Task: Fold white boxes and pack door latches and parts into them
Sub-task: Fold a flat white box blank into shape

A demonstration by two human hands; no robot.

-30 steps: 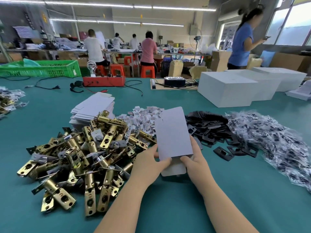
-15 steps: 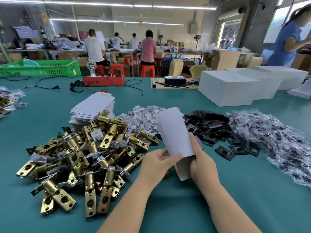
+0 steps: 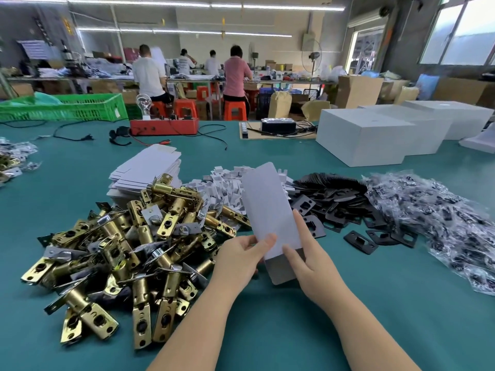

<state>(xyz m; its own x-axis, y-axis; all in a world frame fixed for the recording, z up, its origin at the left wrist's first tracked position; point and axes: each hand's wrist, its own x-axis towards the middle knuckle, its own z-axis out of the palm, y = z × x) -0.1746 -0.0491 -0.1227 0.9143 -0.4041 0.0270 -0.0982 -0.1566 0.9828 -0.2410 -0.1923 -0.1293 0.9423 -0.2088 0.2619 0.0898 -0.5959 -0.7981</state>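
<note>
Both hands, left hand (image 3: 242, 259) and right hand (image 3: 308, 257), are clamped on the flat white box blank (image 3: 270, 212), held upright above the tabletop (image 3: 294, 330), apparently for folding.

On the table (image 3: 267, 341), the latches (image 3: 126, 253) are heaped left, flat boxes (image 3: 150, 167) stacked behind them, plates (image 3: 337, 202) spread right.

A flat, unfolded white cardboard box blank (image 3: 269, 210) stands tilted, pinched at its lower end between the left hand (image 3: 238, 259) and right hand (image 3: 308, 259). Left of the left hand lies a heap of brass door latches (image 3: 128, 253); beyond it, stacked white box blanks (image 3: 150, 167).
</note>
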